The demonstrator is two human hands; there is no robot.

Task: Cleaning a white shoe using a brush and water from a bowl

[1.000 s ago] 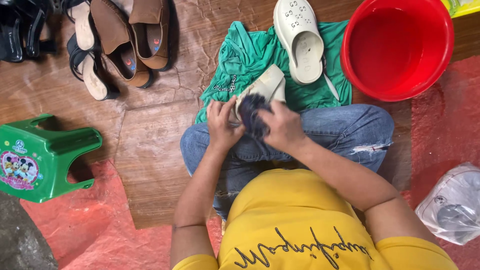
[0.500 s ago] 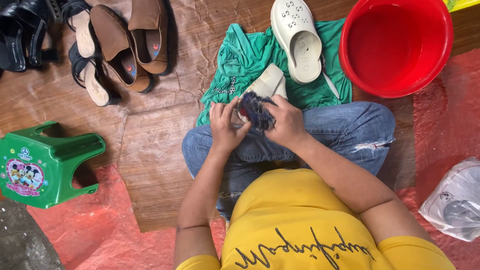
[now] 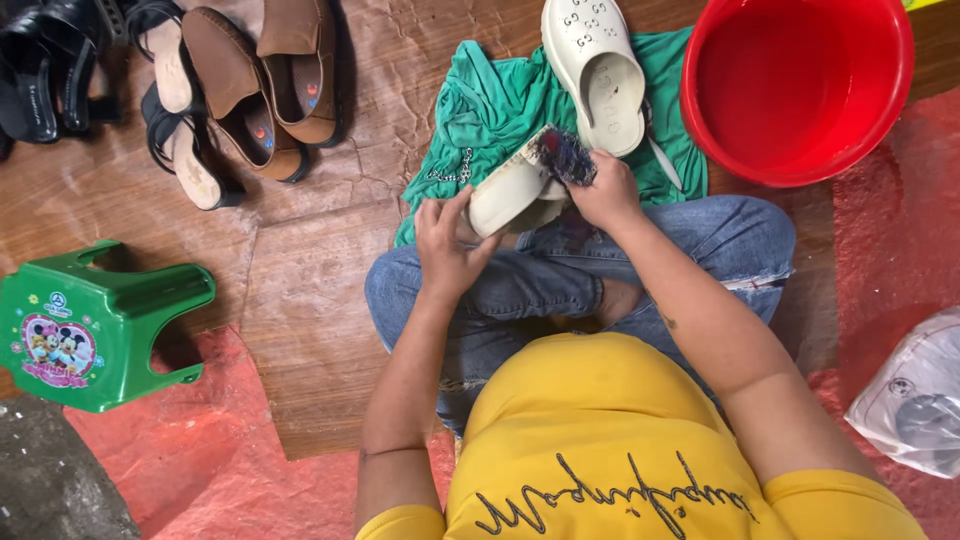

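Note:
I sit cross-legged in blue jeans and a yellow shirt. My left hand (image 3: 447,243) grips the heel end of a white clog (image 3: 508,190), held sole up over my knees. My right hand (image 3: 603,192) presses a dark multicoloured rag (image 3: 565,155) against the clog's toe end. A second white clog (image 3: 597,68) lies just beyond on a green cloth (image 3: 487,110) spread on the floor.
A red plastic basin (image 3: 797,85) stands at the top right. Brown and black sandals (image 3: 250,85) lie at the top left. A small green stool (image 3: 90,325) lies on its side at the left. A clear plastic bag (image 3: 915,395) sits at the right.
My right hand has slid the rag from the middle of the clog out towards its toe end. The left hand keeps its hold on the heel.

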